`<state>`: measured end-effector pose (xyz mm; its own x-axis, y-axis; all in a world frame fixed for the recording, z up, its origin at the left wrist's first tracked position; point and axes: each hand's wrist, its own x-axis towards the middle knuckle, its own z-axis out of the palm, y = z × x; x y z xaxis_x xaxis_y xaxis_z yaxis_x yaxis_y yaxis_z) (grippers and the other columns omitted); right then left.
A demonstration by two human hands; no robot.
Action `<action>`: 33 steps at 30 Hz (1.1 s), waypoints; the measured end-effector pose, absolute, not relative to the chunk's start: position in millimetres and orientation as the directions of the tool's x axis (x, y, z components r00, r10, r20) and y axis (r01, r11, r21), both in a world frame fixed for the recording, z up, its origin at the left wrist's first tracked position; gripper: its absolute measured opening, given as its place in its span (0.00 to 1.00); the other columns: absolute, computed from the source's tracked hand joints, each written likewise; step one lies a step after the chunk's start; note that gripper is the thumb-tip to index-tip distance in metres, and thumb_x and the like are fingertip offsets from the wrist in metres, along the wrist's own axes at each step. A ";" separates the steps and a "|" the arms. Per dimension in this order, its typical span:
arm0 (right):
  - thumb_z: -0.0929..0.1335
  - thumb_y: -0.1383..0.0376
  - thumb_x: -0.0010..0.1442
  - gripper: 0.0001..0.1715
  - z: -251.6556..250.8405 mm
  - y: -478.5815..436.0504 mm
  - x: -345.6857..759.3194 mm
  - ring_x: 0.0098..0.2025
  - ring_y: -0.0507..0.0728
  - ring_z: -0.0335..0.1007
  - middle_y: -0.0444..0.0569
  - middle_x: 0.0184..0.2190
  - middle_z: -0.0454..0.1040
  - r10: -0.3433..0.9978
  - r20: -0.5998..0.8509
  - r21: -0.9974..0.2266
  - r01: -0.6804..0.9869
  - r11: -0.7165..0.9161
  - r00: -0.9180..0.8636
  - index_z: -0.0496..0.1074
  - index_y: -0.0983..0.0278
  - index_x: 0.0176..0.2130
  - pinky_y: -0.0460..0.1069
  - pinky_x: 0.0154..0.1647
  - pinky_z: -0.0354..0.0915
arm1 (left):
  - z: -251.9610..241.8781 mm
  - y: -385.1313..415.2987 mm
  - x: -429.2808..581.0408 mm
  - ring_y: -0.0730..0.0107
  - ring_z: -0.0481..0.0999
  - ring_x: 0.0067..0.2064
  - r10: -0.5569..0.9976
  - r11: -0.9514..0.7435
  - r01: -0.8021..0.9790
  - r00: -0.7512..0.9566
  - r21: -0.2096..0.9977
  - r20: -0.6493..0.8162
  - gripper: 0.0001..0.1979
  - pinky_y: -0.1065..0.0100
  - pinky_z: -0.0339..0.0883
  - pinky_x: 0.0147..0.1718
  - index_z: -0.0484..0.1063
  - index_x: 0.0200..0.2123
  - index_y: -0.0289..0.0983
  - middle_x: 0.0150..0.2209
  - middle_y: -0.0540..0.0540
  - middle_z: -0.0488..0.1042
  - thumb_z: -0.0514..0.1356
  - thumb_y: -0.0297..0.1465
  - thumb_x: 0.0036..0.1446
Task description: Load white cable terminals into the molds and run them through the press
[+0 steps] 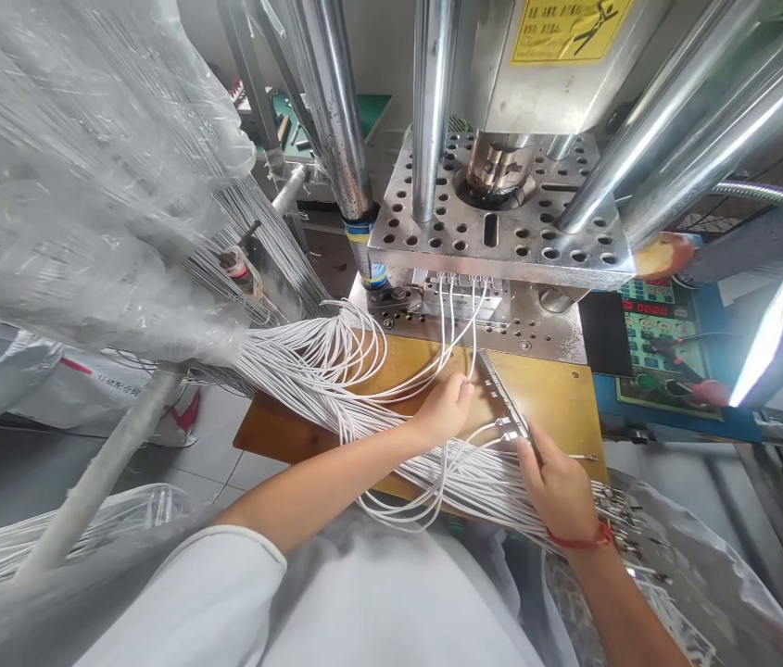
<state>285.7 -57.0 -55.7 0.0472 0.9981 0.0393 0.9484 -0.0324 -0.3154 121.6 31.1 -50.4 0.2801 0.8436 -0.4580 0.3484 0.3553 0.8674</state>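
My left hand (pixel 443 410) is closed in a pinch at the end of a white cable (pixel 473 347), beside a narrow dark metal strip fixture (pixel 499 394). My right hand (pixel 561 482), with a red cord at the wrist, grips the near end of that fixture between thumb and fingers. Two white cables with metal ends sit in the fixture's slots by my right thumb. Beneath both hands a thick bundle of white cables (pixel 405 454) crosses the brown board (pixel 558 389). Exactly how the left fingertips meet the cable is partly hidden.
Ahead stands a press with a perforated steel plate (pixel 495 245) and shiny columns (pixel 433 111). Several cables run into a metal block (pixel 467 296) under it. Plastic-wrapped cables (pixel 119 185) hang at left. A control panel (pixel 662 324) and a bright lamp (pixel 770 329) are at right.
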 end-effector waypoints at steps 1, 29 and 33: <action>0.55 0.60 0.59 0.22 -57.1 -57.2 286.1 0.29 0.54 0.70 0.48 0.36 0.73 0.998 0.040 -0.316 0.948 -0.033 0.048 0.63 0.63 0.50 0.45 0.25 0.59 | -53.3 30.5 124.0 0.83 0.54 0.19 0.830 0.365 0.340 0.303 0.867 -0.468 0.09 0.78 0.50 0.21 0.62 0.33 0.35 0.21 0.55 0.59 0.47 0.34 0.55; 0.56 0.58 0.59 0.24 -59.8 -69.7 290.9 0.25 0.53 0.68 0.47 0.26 0.73 0.993 0.109 -0.246 0.968 0.058 -0.032 0.62 0.66 0.51 0.45 0.23 0.56 | -67.4 46.0 141.1 0.86 0.51 0.13 0.626 0.485 0.386 0.474 0.785 -0.619 0.05 0.78 0.45 0.14 0.65 0.25 0.32 0.15 0.55 0.60 0.53 0.28 0.49; 0.55 0.59 0.59 0.22 -49.1 -71.4 292.2 0.29 0.53 0.69 0.46 0.33 0.73 0.998 0.052 -0.273 0.962 -0.024 0.040 0.63 0.63 0.50 0.44 0.24 0.58 | -61.3 51.2 132.5 0.82 0.60 0.18 0.830 0.161 0.443 0.423 0.882 -0.364 0.11 0.77 0.54 0.20 0.67 0.29 0.34 0.20 0.52 0.65 0.50 0.34 0.52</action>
